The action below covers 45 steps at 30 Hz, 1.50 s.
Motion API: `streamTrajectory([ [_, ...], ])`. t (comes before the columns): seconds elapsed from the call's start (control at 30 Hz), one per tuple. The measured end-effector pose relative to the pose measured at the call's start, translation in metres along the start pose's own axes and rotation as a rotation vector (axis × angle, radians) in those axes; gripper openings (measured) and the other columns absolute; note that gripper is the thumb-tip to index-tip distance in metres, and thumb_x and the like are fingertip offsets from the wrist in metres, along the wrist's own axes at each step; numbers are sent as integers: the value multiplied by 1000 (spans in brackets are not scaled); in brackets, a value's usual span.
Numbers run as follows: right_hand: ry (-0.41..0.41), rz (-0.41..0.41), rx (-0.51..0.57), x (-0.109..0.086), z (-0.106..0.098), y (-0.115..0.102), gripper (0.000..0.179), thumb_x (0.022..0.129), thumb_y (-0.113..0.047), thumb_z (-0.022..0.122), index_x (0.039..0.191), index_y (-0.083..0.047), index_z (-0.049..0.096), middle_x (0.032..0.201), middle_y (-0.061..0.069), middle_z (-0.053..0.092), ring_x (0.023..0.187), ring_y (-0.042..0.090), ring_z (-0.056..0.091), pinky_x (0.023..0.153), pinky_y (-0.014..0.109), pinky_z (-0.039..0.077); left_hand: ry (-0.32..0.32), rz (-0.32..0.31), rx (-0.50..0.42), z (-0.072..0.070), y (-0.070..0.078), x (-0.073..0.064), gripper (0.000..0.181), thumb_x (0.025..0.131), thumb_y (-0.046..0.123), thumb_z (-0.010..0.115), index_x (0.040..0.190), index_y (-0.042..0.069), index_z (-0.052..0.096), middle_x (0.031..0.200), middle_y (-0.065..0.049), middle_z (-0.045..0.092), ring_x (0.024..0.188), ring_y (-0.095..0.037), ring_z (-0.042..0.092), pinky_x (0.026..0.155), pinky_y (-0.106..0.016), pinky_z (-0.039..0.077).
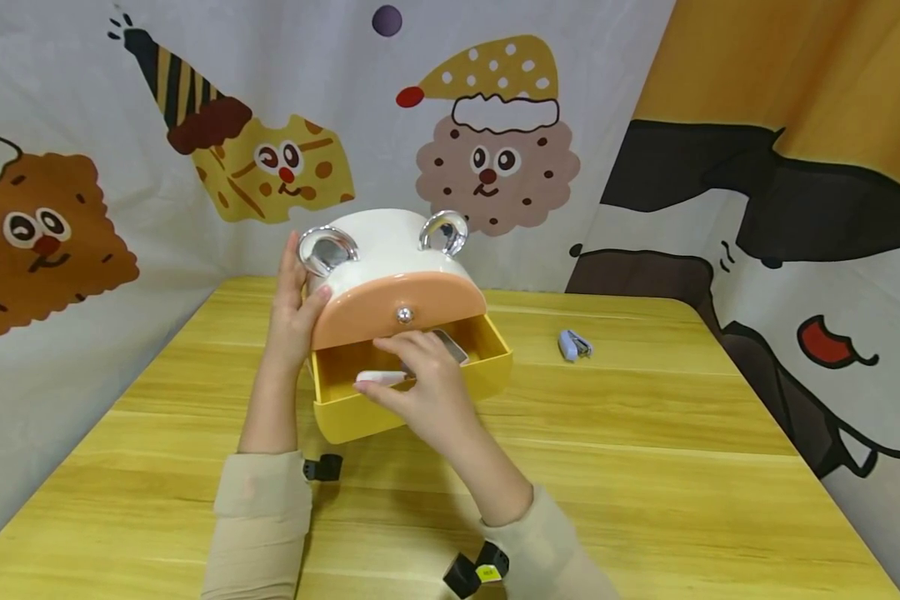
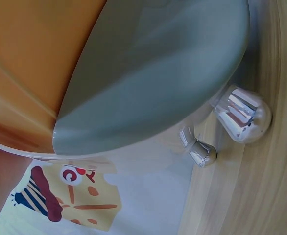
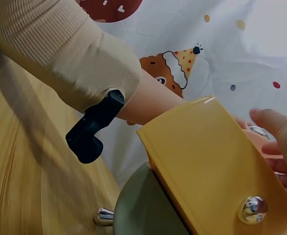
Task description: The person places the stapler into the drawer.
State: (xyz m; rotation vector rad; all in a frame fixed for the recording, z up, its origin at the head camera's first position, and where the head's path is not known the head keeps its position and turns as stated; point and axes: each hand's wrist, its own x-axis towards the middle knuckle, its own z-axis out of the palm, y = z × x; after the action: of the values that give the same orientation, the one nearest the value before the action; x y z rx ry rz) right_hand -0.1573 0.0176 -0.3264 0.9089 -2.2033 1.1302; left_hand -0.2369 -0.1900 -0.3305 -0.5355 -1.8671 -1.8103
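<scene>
A rounded desktop drawer box (image 1: 390, 237) has a white top, silver ring-shaped ears and a peach upper drawer front (image 1: 375, 312). Its lower yellow drawer (image 1: 412, 404) is pulled out. Along the box's left side lies my left hand (image 1: 292, 321), fingers straight and pointing up, thumb against the front edge. My right hand (image 1: 431, 387) reaches over the yellow drawer with thumb and index finger spread apart. Close to the thumb is a white object (image 1: 378, 377), its kind unclear. A flat grey item (image 1: 452, 346) shows behind the right hand, partly hidden by it.
A small light-purple stapler (image 1: 573, 344) lies on the wooden table (image 1: 645, 467), right of the box. In the left wrist view, silver feet (image 2: 244, 115) stand under the grey-green base (image 2: 153, 88). A patterned cloth (image 1: 375, 125) hangs behind the table.
</scene>
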Motion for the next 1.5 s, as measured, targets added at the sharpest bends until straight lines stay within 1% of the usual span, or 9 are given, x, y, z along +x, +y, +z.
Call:
streamTrajectory([
  [0.2,99,-90,104,-4,-4,7,39,74,-19,83,107,-4,70,106,4,66,101,16,55,83,27,46,3,9,-7,0,-1,0,74,90,9,49,155,24,17,150,-12,35,133,-24,33,111,-40,21],
  [0.4,209,-171,115,-10,-17,9,36,70,-10,84,101,-3,69,87,4,63,84,20,55,72,28,47,0,6,-7,-1,-2,1,74,90,9,49,155,25,17,150,-12,34,133,-23,33,111,-39,20],
  [0.63,256,-150,83,-19,-28,12,31,70,-8,84,96,-3,67,77,5,59,74,18,53,66,31,49,0,-1,-7,-1,-2,1,74,90,9,49,155,24,16,147,-16,36,129,-24,36,110,-37,22],
  [0.77,274,-161,49,-25,-30,16,31,69,-8,85,94,-3,67,74,5,61,69,17,55,62,29,48,-1,-11,-8,-1,-2,0,75,90,9,49,155,24,14,148,-15,36,129,-24,36,110,-37,23],
  [0.93,268,-192,13,-33,-29,23,31,68,-9,84,93,-4,65,70,2,66,54,12,56,49,21,44,-1,-20,3,0,-1,0,75,91,10,49,155,28,15,149,-13,35,131,-25,34,110,-39,22],
  [1.07,232,-172,3,-40,-28,28,30,70,-11,83,92,-5,64,68,0,67,50,8,54,45,19,43,1,-30,16,0,-1,0,75,91,11,49,155,29,15,151,-12,33,133,-24,32,111,-39,20],
  [1.27,188,-161,-4,-49,-25,35,31,69,-12,85,92,-5,64,68,-2,68,49,7,57,46,18,46,1,-37,10,-1,-1,0,75,91,11,50,155,27,14,152,-11,31,135,-23,30,112,-40,18],
  [1.4,160,-141,9,-53,-23,39,31,69,-13,85,91,-6,64,69,-2,68,50,6,58,48,16,47,-1,-33,11,-1,-1,0,75,91,11,50,155,29,15,151,-11,32,134,-23,31,112,-39,19],
  [1.5,147,-126,21,-56,-20,41,31,69,-13,85,90,-6,64,69,-2,69,50,5,59,48,14,46,-2,-25,9,-1,-1,0,75,91,10,49,155,27,14,151,-12,33,133,-24,32,111,-39,20],
])
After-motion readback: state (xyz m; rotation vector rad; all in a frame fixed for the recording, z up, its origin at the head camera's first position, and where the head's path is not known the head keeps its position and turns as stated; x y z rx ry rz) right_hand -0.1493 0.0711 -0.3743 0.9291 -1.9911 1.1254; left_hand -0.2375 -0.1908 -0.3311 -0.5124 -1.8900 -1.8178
